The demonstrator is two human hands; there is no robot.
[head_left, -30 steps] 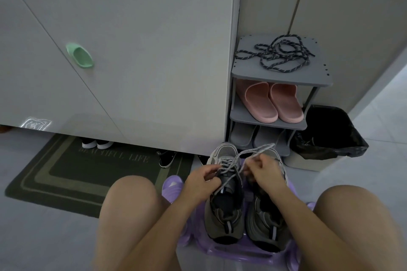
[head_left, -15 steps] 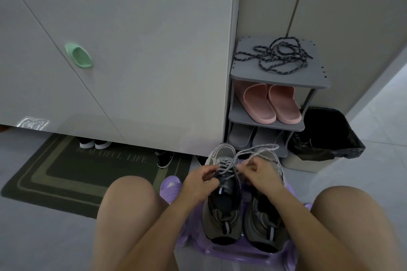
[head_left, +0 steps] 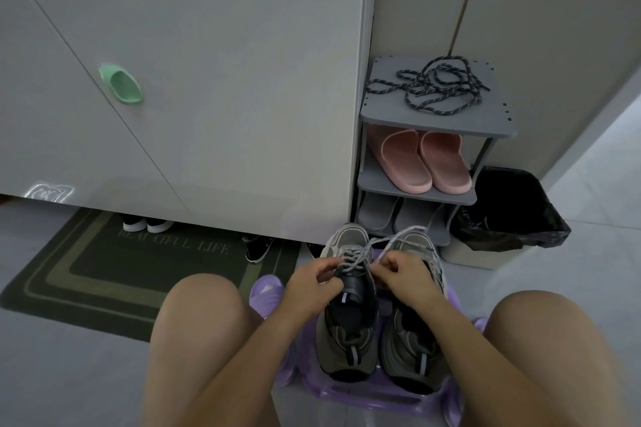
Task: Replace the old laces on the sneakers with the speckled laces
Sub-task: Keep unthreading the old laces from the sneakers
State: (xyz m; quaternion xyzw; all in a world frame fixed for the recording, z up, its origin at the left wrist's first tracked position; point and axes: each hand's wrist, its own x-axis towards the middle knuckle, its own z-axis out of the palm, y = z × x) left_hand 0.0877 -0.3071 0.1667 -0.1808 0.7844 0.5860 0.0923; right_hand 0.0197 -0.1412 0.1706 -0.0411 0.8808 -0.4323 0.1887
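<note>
Pinching the grey lace from either side, the left hand and right hand curl their fingers over the left sneaker, which stands beside its mate on a purple stool, toes pointing away. Loose loops reach ahead over the toes, so the lace likely pulls out upward, toward the person. Speckled laces lie tangled atop the rack, well ahead and nearer the right hand, with nothing seeming to block the reach. Pink slippers sit on the shelf below, with a bin beside the rack.
</note>
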